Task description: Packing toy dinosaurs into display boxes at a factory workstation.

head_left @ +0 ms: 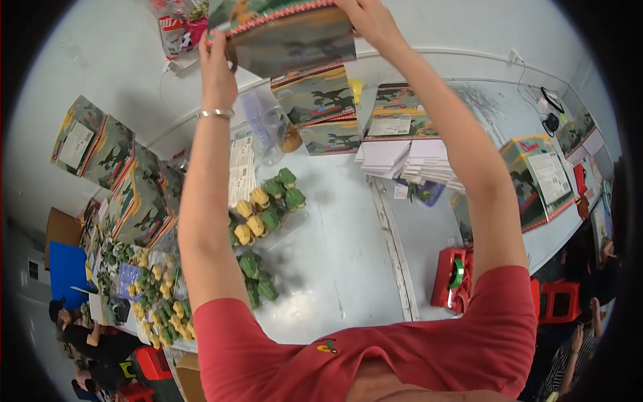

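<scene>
At the head view's top edge, left hand [216,59] and right hand [372,25] grip opposite ends of a dinosaur-print carton [291,48], above similar stacked cartons [313,96]; right fingertips partly hidden, contact with stack unclear. Best: even grip, carton level, edges squared, clear of the transparent plastic container [268,126].

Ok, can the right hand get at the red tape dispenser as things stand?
Probably not at once: the right hand is holding the raised box. Once freed, it likely could: nothing visible lies on the red tape dispenser.
</scene>
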Action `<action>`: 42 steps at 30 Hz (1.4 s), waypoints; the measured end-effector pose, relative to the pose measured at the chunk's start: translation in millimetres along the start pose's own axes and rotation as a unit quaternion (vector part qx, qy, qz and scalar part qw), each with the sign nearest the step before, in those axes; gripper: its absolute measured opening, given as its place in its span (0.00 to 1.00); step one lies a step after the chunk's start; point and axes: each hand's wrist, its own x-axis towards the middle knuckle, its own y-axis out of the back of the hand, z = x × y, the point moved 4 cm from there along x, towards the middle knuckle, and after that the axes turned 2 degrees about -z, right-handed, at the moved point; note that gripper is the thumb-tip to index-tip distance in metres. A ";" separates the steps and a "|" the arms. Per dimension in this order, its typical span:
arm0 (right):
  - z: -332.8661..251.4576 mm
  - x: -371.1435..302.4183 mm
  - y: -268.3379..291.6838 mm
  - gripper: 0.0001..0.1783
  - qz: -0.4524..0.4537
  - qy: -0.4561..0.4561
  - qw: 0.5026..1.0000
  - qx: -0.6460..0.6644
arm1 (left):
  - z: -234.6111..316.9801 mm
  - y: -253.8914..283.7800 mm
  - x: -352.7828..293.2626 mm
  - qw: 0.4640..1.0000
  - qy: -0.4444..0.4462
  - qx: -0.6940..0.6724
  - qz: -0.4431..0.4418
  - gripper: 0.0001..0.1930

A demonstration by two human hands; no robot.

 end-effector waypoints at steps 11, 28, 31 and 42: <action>162.0 86.6 -87.4 0.43 -0.188 -0.302 0.934 -0.016 | -130.3 18.5 108.7 0.978 0.166 0.122 -0.024 0.35; 216.4 -67.1 -147.8 0.34 -0.080 -0.445 0.732 0.509 | -279.3 29.8 34.8 0.945 0.310 -0.102 -0.015 0.33; 241.1 -87.0 -137.3 0.43 -0.063 -0.366 0.833 0.409 | -276.7 0.8 37.5 0.951 0.287 -0.098 -0.052 0.33; 350.2 -224.9 143.1 0.46 -0.090 -0.366 0.749 -0.545 | -219.4 -5.9 26.6 0.960 0.280 -0.015 -0.026 0.41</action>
